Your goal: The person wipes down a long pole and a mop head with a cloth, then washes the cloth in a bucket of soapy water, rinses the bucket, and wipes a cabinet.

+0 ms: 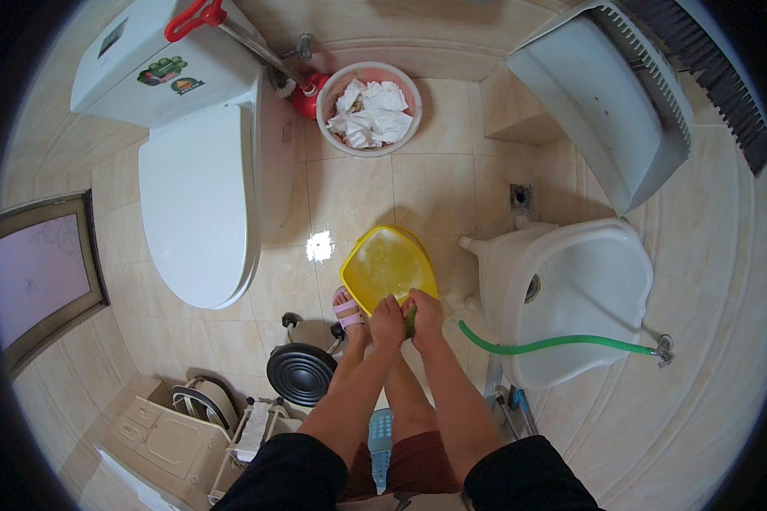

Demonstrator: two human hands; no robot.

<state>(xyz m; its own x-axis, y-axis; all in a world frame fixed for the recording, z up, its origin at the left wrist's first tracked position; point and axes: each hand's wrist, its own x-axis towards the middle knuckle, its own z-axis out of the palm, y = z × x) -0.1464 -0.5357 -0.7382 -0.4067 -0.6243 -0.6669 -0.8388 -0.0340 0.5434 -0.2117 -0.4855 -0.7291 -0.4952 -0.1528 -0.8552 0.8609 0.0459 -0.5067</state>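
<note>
A dark green scrubbing pad or cloth (410,323) shows between my two hands, mostly hidden by the fingers. My left hand (388,322) presses against it from the left with curled fingers. From the other side, my right hand (426,316) is closed around it. Both hands are at the near rim of a yellow plastic basin (387,265), which holds some cloudy water with whitish foam. One foot in a pink slipper (348,309) stands beside the basin.
A white toilet (195,211) stands at left, and a wastebasket (369,153) with crumpled paper is behind. At right are a washbasin (588,287) with a green hose (550,347) and a grey dustpan (601,96). A black round stool (301,373) is near my left leg. Tiles (351,191) look wet.
</note>
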